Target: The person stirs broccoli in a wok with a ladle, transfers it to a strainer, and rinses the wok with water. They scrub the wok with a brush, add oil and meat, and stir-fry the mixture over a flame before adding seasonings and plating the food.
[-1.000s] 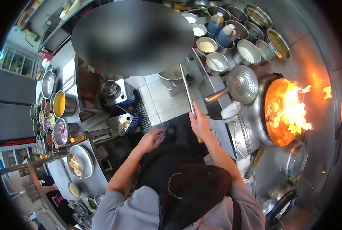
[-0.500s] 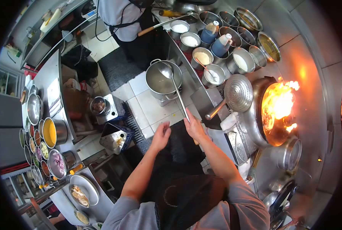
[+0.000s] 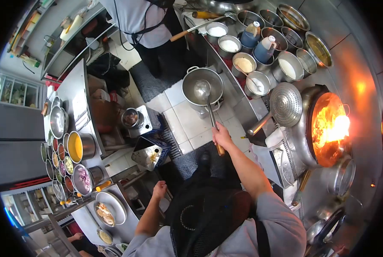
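Note:
My right hand (image 3: pixel 221 135) is wrapped around the handle of a long metal ladle (image 3: pixel 211 112), and the handle's wooden end sticks out below my fist. The ladle's bowl is down inside a deep steel pot (image 3: pixel 184 92) with side handles, standing low over the tiled floor. My left hand (image 3: pixel 159 189) is off to the left, away from the pot, its fingers curled in and nothing visible in them. To the right, flames rise inside a large wok (image 3: pixel 306 128) on the range. A perforated strainer (image 3: pixel 286 105) rests beside that wok.
Steel containers of white powder (image 3: pixel 288 68) and two sauce bottles (image 3: pixel 265 50) line the back right counter. Another person (image 3: pixel 146 25) stands ahead. On the left are tubs of chopped ingredients (image 3: pixel 83 177), a yellow-filled pot (image 3: pixel 87 145) and a plate with food (image 3: pixel 120 207).
My left hand has dropped back toward my body, down and left, and its fingers have curled. The ladle's bowl now sits inside the pot. The whole view has shifted slightly.

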